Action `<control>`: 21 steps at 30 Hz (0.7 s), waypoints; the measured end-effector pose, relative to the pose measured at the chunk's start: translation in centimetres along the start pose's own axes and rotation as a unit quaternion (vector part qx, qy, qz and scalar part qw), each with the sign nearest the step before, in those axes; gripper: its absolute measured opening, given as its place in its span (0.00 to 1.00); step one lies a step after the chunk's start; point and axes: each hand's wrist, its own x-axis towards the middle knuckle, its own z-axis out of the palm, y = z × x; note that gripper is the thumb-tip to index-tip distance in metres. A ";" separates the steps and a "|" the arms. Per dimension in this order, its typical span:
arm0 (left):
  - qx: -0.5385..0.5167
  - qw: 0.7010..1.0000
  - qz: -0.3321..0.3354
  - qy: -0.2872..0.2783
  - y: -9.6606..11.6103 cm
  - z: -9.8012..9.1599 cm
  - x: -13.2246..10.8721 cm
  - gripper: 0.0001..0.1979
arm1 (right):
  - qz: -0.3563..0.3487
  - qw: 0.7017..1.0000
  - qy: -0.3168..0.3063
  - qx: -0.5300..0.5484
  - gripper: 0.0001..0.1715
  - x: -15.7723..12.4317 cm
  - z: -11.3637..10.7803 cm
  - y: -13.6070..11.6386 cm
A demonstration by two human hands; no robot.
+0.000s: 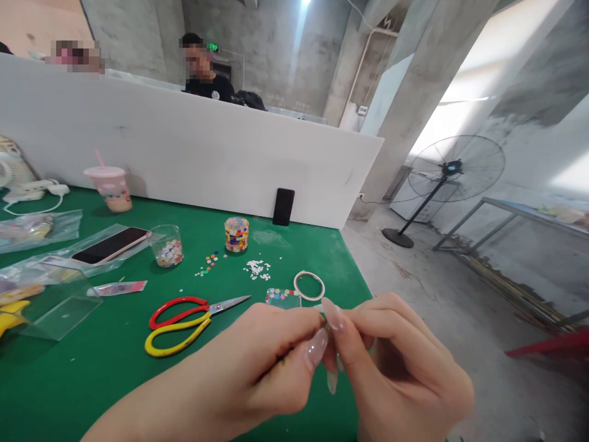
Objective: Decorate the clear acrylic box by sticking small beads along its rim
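Observation:
My left hand (276,362) and my right hand (405,362) meet over the front of the green table, fingertips pinched together. Whatever lies between them is too small and too covered to name. Just beyond the fingers lie a clear plate edged with colourful pieces (281,297) and a pale ring (295,286). To the left of my left hand rest scissors (202,314) with one red and one yellow handle, blades pointing right. Small white pieces (257,269) and coloured pieces (212,260) are scattered farther back.
A mosaic-covered glass jar (237,236), a glass cup of beads (168,250), a phone (110,245), a pink drink cup (113,189) and a tube (120,288) stand or lie around. Another phone (283,207) leans on the white partition (207,144). Two people sit behind it. A fan (451,169) stands right.

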 end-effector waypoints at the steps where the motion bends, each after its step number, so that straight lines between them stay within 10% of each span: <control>1: 0.003 1.000 0.002 0.002 0.0 0.0 0.0 0.12 | -0.002 1.000 0.000 -0.002 0.13 0.0 0.0 0.0; 21: 0.028 0.997 0.070 0.034 -0.9 0.2 0.2 0.10 | 0.006 1.000 -0.007 -0.009 0.13 -0.1 -0.1 0.4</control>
